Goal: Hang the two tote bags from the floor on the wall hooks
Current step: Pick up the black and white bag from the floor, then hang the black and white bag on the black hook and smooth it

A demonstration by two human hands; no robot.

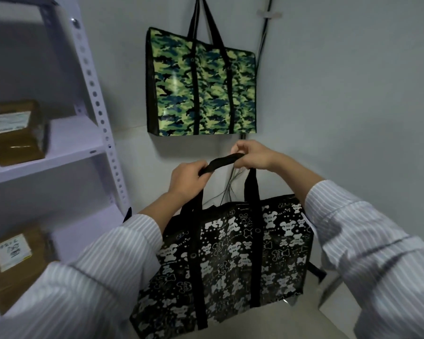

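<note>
A green camouflage tote bag (201,84) hangs flat on the wall by its black straps; the hook lies above the frame's top edge. Below it I hold a black tote bag with white bear prints (228,260) off the floor. Its black handle strap (224,162) runs between my two hands. My left hand (187,178) grips the strap's left end, and my right hand (251,155) pinches its right end. Both sleeves are striped white.
A white metal shelf rack (93,101) stands at the left, with taped cardboard parcels (17,133) on its shelves. Dark cables (262,45) run down the wall corner on the right of the camouflage bag. Thin wires (230,184) dangle behind the held strap.
</note>
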